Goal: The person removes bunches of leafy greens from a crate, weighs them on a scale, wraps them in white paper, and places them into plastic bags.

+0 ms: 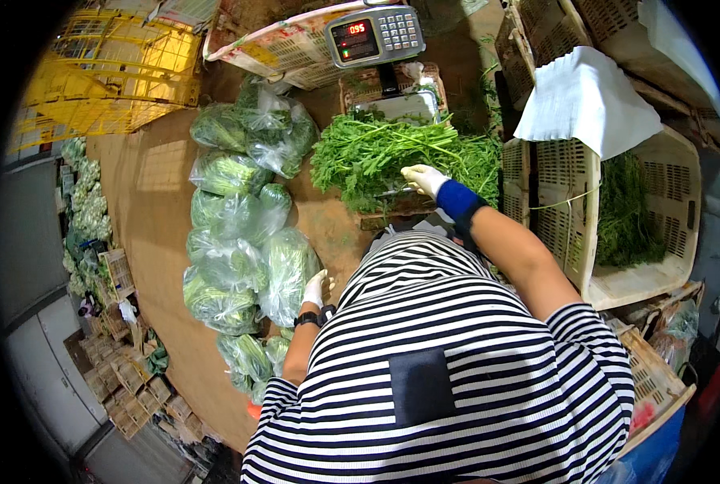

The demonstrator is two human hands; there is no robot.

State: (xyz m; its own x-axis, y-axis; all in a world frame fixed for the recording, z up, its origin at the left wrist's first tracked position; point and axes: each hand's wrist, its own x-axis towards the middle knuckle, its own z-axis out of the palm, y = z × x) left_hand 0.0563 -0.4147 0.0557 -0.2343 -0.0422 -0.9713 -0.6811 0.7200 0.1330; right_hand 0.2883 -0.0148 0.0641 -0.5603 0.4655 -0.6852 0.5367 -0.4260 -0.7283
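Observation:
A loose heap of feathery leafy greens (376,149) lies across the platform of a digital scale (376,36), its stems running sideways. At the heap's near edge is my right hand (426,180), in a white glove with a blue cuff above it. Its fingers are curled closed at the stems, partly lost among them. My left hand (318,289), also gloved in white, hangs low at the side with its fingers apart and nothing in it. Close by its fingers is a clear plastic bag of greens (289,274), one of several packed bags on the floor.
On the right stands a white plastic crate (682,218) with dark feathery greens (622,210) inside; a white sheet (590,101) drapes over its corner. Behind the scale leans another crate (295,52). A yellow wire cage (118,73) occupies the far left. Wooden boxes (126,379) stack at left.

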